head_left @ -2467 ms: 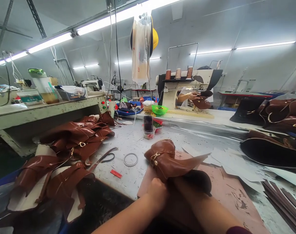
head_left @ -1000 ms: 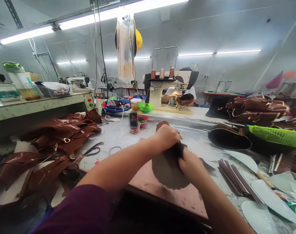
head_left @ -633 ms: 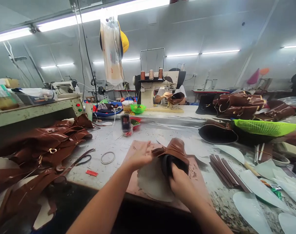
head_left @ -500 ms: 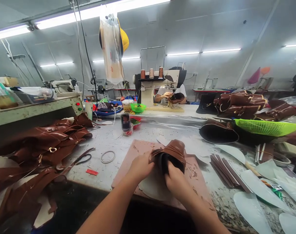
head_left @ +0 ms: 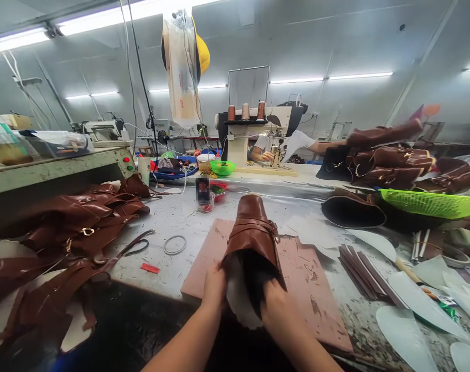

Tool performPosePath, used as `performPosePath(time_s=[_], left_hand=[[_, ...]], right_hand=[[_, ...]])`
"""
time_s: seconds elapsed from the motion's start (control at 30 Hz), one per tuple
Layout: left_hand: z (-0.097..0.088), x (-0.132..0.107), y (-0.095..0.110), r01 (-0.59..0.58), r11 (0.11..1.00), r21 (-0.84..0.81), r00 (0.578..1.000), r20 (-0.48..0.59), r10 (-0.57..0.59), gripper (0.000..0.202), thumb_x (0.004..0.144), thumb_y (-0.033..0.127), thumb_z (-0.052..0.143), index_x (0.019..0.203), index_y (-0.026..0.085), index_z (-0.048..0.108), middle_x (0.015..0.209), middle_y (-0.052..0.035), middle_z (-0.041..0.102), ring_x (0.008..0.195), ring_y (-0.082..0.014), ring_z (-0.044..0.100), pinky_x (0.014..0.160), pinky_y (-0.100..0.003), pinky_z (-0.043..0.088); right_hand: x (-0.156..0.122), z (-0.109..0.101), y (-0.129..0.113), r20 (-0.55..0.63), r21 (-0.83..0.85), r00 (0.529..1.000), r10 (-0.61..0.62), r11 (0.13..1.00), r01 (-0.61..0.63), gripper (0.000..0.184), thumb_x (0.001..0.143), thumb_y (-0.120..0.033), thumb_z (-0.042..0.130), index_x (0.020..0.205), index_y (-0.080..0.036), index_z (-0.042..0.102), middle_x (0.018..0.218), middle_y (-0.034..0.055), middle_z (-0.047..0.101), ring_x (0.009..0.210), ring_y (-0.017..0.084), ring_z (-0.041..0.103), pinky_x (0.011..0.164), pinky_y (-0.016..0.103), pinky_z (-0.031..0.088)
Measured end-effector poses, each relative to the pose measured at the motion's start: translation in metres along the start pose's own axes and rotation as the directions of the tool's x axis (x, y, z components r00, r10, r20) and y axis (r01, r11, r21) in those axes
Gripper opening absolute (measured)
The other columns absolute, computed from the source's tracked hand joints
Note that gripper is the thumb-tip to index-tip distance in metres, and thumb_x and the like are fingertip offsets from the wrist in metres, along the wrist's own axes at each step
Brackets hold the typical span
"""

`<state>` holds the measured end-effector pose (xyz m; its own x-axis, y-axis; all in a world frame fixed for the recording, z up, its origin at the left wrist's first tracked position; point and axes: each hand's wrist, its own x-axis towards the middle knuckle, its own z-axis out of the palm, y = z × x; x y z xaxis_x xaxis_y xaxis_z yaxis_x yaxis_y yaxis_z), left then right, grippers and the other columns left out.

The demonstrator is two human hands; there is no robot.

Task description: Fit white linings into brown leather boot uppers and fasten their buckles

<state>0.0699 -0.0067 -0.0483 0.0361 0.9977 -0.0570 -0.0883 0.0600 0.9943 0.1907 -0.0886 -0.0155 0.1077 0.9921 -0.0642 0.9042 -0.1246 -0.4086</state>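
Observation:
A brown leather boot upper with straps and a buckle points away from me above the pink board. Its dark opening faces me, and a pale lining piece shows at the left of that opening. My left hand grips the upper's left edge, its fingers partly hidden. At the right edge, my right hand is closed on the rim, with fingertips reaching inside the dark opening.
Brown leather uppers are heaped at the left. Brown strips and pale cut pieces lie at right, below a green basket. Behind the sewing machine, a co-worker's arm reaches toward stacked boots.
The boot upper has turned so its toe points away and its opening faces me, nearer my body. Across the table, the co-worker has moved a boot from the machine to the stack.

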Motion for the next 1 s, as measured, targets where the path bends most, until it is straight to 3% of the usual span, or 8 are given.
performPosePath(time_s=[0.17,0.3,0.37,0.53,0.7,0.83,0.93,1.0], left_hand=[[-0.026,-0.013,-0.016,-0.24,0.936,0.258,0.971,0.046,0.236,0.025,0.079,0.033,0.05,0.097,0.016,0.056,0.089,-0.0105,0.063,0.08,-0.0218,0.062,0.068,-0.035,0.051],[-0.038,-0.033,-0.026,-0.471,0.774,0.423,0.881,0.276,0.384,0.007,0.07,0.023,0.052,0.075,0.02,0.056,0.08,-0.0069,0.061,0.081,-0.0221,0.058,0.08,-0.04,0.047],[-0.038,-0.04,-0.028,-0.525,0.7,0.484,0.845,0.395,0.361,0.007,0.069,0.02,0.049,0.071,0.019,0.056,0.075,-0.008,0.06,0.075,-0.0229,0.057,0.075,-0.042,0.048],[-0.028,-0.041,-0.01,-0.545,0.596,0.589,0.817,0.531,0.223,0.031,0.071,0.027,0.054,0.099,0.015,0.058,0.1,-0.0118,0.061,0.095,-0.0246,0.056,0.085,-0.039,0.046],[-0.017,-0.03,0.007,-0.408,0.553,0.726,0.892,0.447,0.071,0.017,0.074,0.023,0.05,0.078,0.011,0.062,0.081,-0.011,0.064,0.078,-0.0233,0.059,0.071,-0.034,0.048],[-0.019,-0.025,0.013,-0.369,0.554,0.747,0.888,0.459,-0.028,0.02,0.077,0.02,0.047,0.067,0.012,0.062,0.066,-0.0053,0.063,0.063,-0.0178,0.059,0.058,-0.027,0.046],[-0.018,-0.03,0.018,-0.407,0.551,0.728,0.862,0.506,-0.033,0.028,0.072,0.038,0.06,0.083,0.013,0.065,0.087,-0.0081,0.066,0.081,-0.0223,0.061,0.072,-0.03,0.048],[-0.016,-0.035,0.02,-0.418,0.526,0.741,0.866,0.5,-0.017,0.04,0.066,0.039,0.065,0.096,0.012,0.064,0.102,-0.0131,0.064,0.095,-0.0283,0.058,0.083,-0.037,0.045]], right_hand=[[0.0,0.018,-0.003,0.046,0.03,0.999,0.019,0.999,-0.021,0.028,0.071,-0.001,0.046,0.089,-0.009,0.066,0.089,0.0163,0.068,0.083,0.025,0.064,0.073,0.029,0.045],[0.005,0.019,0.002,0.028,0.09,1.0,0.014,0.996,-0.016,0.027,0.071,-0.001,0.046,0.089,-0.006,0.066,0.09,0.0179,0.069,0.086,0.027,0.064,0.076,0.031,0.046],[0.009,0.017,0.006,-0.016,0.14,1.0,0.015,0.99,-0.013,0.029,0.075,-0.004,0.045,0.096,-0.006,0.064,0.096,0.0168,0.068,0.092,0.025,0.063,0.079,0.029,0.046],[0.015,0.006,0.015,-0.128,0.211,0.989,0.068,0.977,-0.04,0.038,0.08,-0.006,0.036,0.114,-0.004,0.053,0.114,0.0182,0.061,0.108,0.023,0.056,0.087,0.03,0.044],[0.005,0.007,0.018,-0.007,0.215,1.0,-0.004,0.977,0.006,0.022,0.076,-0.008,0.046,0.085,-0.006,0.066,0.08,0.0145,0.07,0.076,0.024,0.065,0.067,0.028,0.047],[-0.002,0.008,0.022,0.025,0.215,1.0,-0.017,0.977,0.011,0.022,0.08,-0.016,0.048,0.089,-0.008,0.067,0.084,0.0138,0.071,0.077,0.022,0.066,0.066,0.025,0.046],[-0.004,0.007,0.022,0.042,0.199,0.999,-0.007,0.98,-0.002,0.02,0.078,-0.015,0.051,0.087,-0.009,0.068,0.081,0.0132,0.071,0.074,0.022,0.067,0.062,0.025,0.045],[-0.005,0.007,0.021,0.042,0.178,0.999,0.005,0.984,-0.013,0.018,0.077,-0.016,0.052,0.081,-0.01,0.069,0.077,0.0134,0.071,0.071,0.022,0.066,0.06,0.025,0.045]])
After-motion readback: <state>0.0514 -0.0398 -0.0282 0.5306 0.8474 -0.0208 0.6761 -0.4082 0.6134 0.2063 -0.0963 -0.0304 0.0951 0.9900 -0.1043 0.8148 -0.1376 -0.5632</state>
